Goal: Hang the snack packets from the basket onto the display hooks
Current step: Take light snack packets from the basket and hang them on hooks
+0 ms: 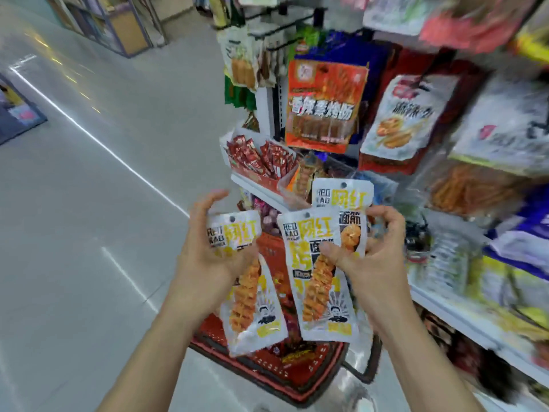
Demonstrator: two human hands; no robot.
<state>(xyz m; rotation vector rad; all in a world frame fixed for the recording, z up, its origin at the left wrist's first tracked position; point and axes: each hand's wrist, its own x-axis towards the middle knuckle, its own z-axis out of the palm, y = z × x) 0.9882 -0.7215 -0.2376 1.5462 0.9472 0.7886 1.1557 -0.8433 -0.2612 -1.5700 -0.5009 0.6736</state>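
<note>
1. The left hand (208,260) gripped one white-and-yellow snack packet (252,307) near its top.
2. The right hand (375,263) pinched two matching packets (319,292), fanned apart.
3. A red basket (297,379) sat below both grips.

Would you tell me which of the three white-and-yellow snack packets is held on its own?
The leftmost packet, gripped alone by the left hand; the right hand pinches the middle packet and the rear packet together.

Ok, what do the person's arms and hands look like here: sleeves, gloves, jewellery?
The left forearm and right forearm are bare to the frame's edge; no sleeve shows. The left hand and right hand wear no gloves; no watch, bracelet or ring is visible.
</note>
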